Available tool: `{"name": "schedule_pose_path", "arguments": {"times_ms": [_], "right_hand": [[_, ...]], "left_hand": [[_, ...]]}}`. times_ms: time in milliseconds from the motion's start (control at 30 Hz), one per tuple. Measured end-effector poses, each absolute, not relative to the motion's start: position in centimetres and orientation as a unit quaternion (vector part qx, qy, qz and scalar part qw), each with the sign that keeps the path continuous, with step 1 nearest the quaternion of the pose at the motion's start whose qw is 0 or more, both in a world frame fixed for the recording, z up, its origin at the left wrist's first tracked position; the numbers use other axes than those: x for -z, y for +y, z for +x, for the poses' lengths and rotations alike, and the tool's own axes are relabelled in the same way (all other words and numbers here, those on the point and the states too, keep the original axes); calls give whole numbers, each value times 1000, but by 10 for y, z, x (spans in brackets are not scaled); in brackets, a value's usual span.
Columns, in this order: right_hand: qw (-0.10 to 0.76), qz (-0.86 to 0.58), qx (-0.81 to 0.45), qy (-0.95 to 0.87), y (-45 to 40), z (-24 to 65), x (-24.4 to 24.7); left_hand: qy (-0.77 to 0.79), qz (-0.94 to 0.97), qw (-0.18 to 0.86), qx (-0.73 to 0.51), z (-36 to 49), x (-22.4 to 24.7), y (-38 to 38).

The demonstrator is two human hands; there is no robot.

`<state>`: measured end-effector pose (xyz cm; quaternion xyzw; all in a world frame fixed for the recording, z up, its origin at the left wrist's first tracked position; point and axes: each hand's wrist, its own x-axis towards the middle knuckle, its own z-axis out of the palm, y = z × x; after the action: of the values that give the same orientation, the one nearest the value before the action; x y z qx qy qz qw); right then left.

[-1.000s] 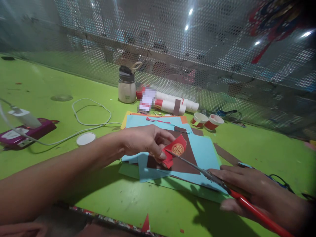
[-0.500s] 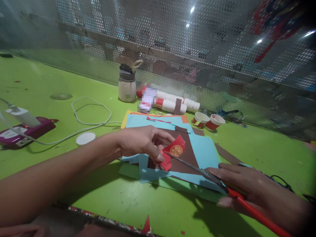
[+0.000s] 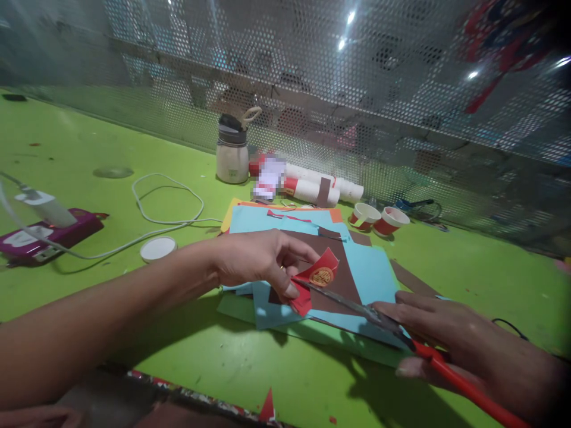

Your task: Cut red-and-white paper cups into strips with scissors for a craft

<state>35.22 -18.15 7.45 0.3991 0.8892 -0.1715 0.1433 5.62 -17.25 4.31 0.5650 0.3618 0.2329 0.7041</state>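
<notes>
My left hand (image 3: 267, 261) pinches a piece of red paper (image 3: 329, 261) between thumb and fingers; a round gold emblem is printed on it. Long scissors (image 3: 379, 316) with red handles are gripped in my right hand (image 3: 459, 333). Their blades reach left into the red paper, tips close to my left thumb, and look nearly closed. Both hands are above a stack of coloured sheets, with a brown sheet (image 3: 343, 291) over a light blue sheet (image 3: 372, 267) and a green sheet (image 3: 241, 310) lower down.
Behind the sheets stand a bottle (image 3: 232, 151), paper cup stacks (image 3: 312, 191) lying sideways, a phone (image 3: 269, 178) and two cut cups (image 3: 391, 221). At left are a purple power strip (image 3: 84, 229), a white cable (image 3: 196, 202) and a round lid (image 3: 158, 249). A red scrap (image 3: 267, 407) lies near the front edge.
The scissor blades have closed further into the red paper, and its lower flap has shifted and spread a little. The whole view has moved slightly.
</notes>
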Motion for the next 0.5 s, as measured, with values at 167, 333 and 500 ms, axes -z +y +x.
{"name": "schedule_pose_path", "arguments": {"times_ms": [167, 333, 500], "right_hand": [[107, 383, 184, 899, -181, 355, -71], [76, 367, 178, 910, -182, 359, -65], [56, 372, 161, 912, -184, 358, -64]], "left_hand": [[367, 560, 702, -243, 56, -44, -175], [353, 574, 695, -250, 54, -43, -175], [351, 575, 697, -246, 50, -40, -173]]}}
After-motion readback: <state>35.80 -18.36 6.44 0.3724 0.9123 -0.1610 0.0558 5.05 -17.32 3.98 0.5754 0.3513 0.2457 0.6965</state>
